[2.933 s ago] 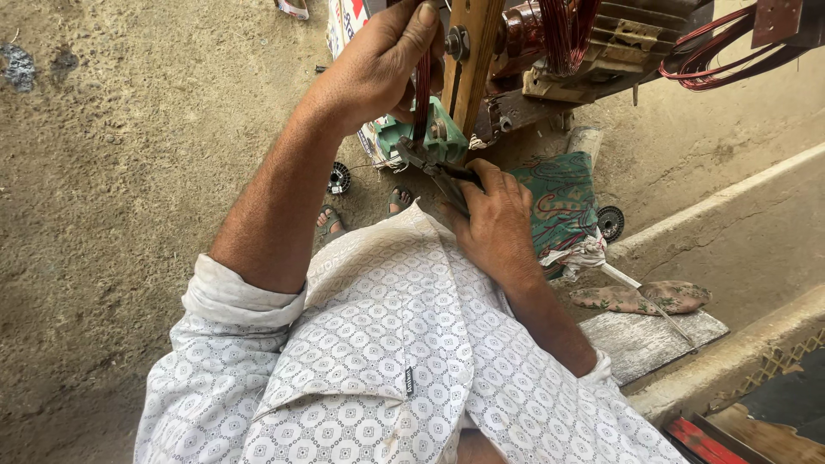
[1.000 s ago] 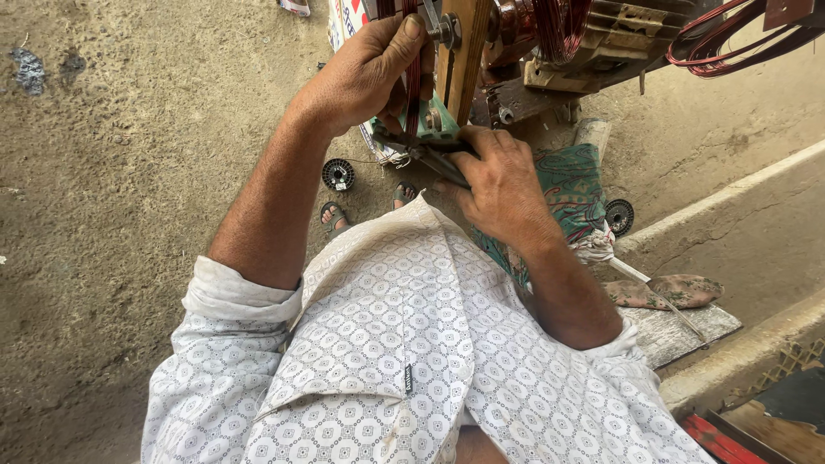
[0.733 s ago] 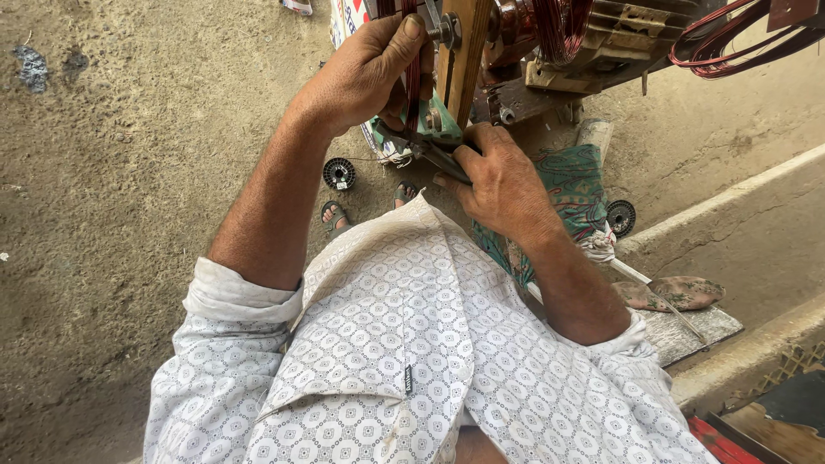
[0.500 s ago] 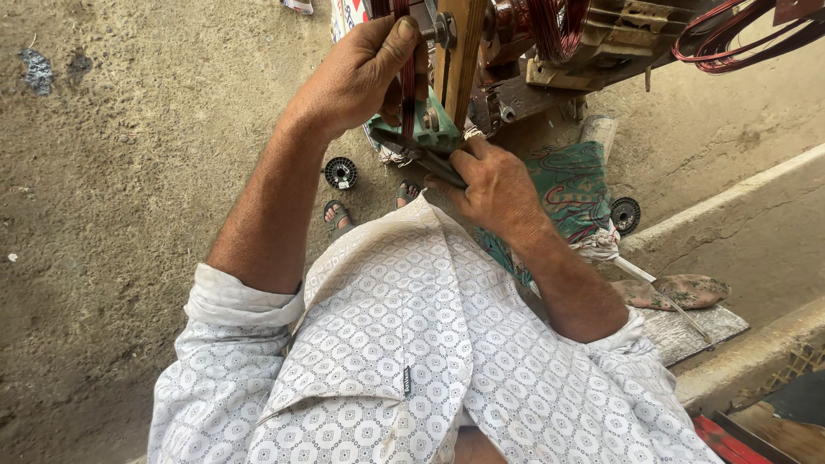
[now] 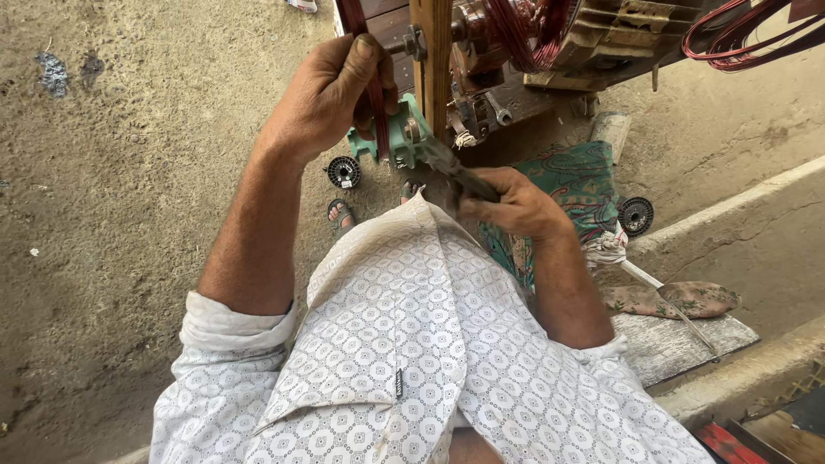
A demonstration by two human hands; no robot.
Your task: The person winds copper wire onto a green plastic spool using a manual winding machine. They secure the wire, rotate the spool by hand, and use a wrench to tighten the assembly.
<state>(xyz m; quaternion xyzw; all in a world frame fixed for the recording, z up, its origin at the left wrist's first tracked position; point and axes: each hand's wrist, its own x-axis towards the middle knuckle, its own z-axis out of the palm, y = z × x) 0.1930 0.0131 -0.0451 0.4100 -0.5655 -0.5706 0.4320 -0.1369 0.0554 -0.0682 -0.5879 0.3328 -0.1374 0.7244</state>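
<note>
- Two hands were up at a small green winding device (image 5: 404,133) clamped to an upright wooden post (image 5: 432,69), which stood ahead of and above the person's chest, so both arms reached forward and upward to it.
- The left hand (image 5: 331,94) lay up and to the left of the device, fingers curled shut around a bundle of reddish-brown wire (image 5: 371,82) that ran roughly vertically, from above the frame down past the thumb to the green body.
- The right hand (image 5: 511,202) sat lower and to the right, closed tightly on a dark crank handle (image 5: 460,176); the handle's long axis slanted from the device down and right into the fist.
- Of the two, the left hand was nearer the green body, almost touching it; the right reached it only through the handle.
- Behind the post hung a motor stator (image 5: 593,30) with copper-coloured coils, and loose red wire loops (image 5: 748,34) showed at the upper right.
- On the bare ground below lay two black spools (image 5: 344,172), well apart, a patterned green cloth (image 5: 571,185) just beside the right forearm, and a sandalled foot (image 5: 341,215) between the arms.
</note>
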